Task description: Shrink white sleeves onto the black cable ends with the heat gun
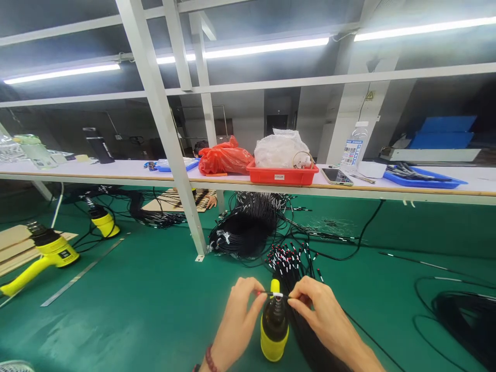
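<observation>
From my remote seat I have both hands low and central in the frame; my left hand (236, 323) and right hand (323, 318) each pinch a thin black cable (267, 293) between thumb and forefinger, the fingers clamped on it either side of a white sleeve (277, 294); a red tip shows at the cable's left end. The sleeve sits level just above the black nozzle of an upright yellow heat gun (275, 320) standing on the green bench mat (127, 315); I can't tell whether it touches the nozzle, or whether the gun is running. The step in hand looks like holding that sleeved section over the nozzle; the next move calls for steady, level fingers; a bundle of black cables (290, 263) with red and white ends fans out just beyond my right hand; a coil of black cable (244, 232) lies upper centre; a second yellow heat gun (50, 253) and a third (103, 222) sit at left, beside a steel ruler (83, 271); a red crate (282, 175) and blue tray (424, 179) stand on the shelf (96, 170) above; a co-worker's hand (211, 201) shows beyond it.
</observation>
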The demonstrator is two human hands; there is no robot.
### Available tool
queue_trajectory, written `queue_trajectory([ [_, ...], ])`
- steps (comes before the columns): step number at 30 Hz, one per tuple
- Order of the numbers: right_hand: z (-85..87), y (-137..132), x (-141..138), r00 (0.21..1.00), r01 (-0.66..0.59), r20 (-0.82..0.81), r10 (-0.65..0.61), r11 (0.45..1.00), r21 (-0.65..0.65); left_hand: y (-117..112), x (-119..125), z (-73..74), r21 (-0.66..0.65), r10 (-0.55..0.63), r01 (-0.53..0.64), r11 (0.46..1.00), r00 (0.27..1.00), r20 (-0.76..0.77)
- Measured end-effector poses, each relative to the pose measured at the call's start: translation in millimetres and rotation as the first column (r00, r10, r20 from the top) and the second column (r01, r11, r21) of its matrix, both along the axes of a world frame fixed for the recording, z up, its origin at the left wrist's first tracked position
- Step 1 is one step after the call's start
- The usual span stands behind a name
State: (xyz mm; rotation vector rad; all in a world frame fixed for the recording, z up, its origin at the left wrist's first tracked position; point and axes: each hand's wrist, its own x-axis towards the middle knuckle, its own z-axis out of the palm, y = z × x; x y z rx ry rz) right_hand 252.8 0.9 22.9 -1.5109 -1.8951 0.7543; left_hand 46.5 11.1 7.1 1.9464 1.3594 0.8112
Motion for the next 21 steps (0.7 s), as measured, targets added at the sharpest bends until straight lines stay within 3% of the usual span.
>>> queue_trajectory([
  [8, -4.7, -3, 4, 0.996, -0.083, -0.014, 0.083, 0.994, -0.064, 1, 3, -0.2, -0.027, 0.058, -0.065, 0.998, 0.98, -0.191],
  [12, -33.3, 16, 23, 0.99, 0.09, -0.104, -0.093, 0.995, -0.038, 7, -6, -6.2, -0.047, 0.066, -0.08, 0.996, 0.966, -0.249],
  [15, -69.2, 29, 48, 0.967, 0.236, -0.088, -0.24, 0.97, -0.05, 10, -24, -33.8, -0.116, 0.027, -0.074, 0.99, 0.932, -0.361],
  [18, -105.0, 30, 69, 0.945, 0.31, -0.062, -0.32, 0.941, -0.133, 7, -44, -81.2, -0.263, -0.048, -0.106, 0.959, 0.854, -0.518],
  [21, -129.2, 22, 80, 0.938, 0.32, -0.067, -0.339, 0.927, -0.197, -4, -60, -126.9, -0.41, -0.162, -0.139, 0.902, 0.771, -0.616],
])
